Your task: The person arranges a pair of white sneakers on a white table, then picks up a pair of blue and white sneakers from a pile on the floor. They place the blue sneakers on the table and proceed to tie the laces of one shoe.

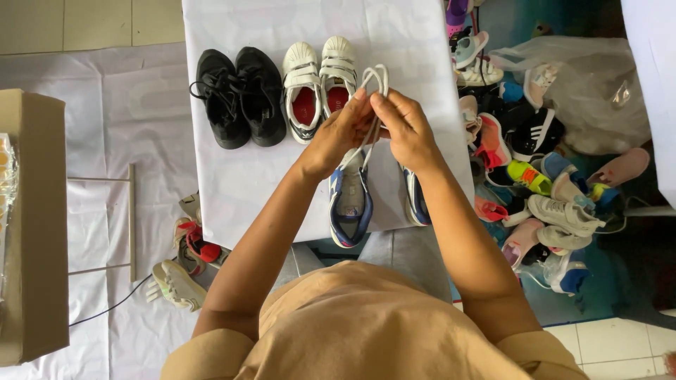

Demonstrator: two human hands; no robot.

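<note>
My left hand (341, 134) and my right hand (405, 130) meet above a blue and white sneaker (350, 204) on a white-covered table (239, 183). Both hands pinch the shoe's white laces (377, 76), which rise in a loop past my fingertips. The sneaker's partner (415, 200) lies to the right, mostly hidden under my right forearm. Further back on the table stand a pair of black lace-up shoes (241, 96) and a pair of white strap shoes with red insoles (319, 86).
A heap of several mixed shoes (539, 183) lies on the floor at the right, beside a clear plastic bag (577, 84). A few small shoes (184, 260) sit on the floor at the left, near a cardboard box (32, 232).
</note>
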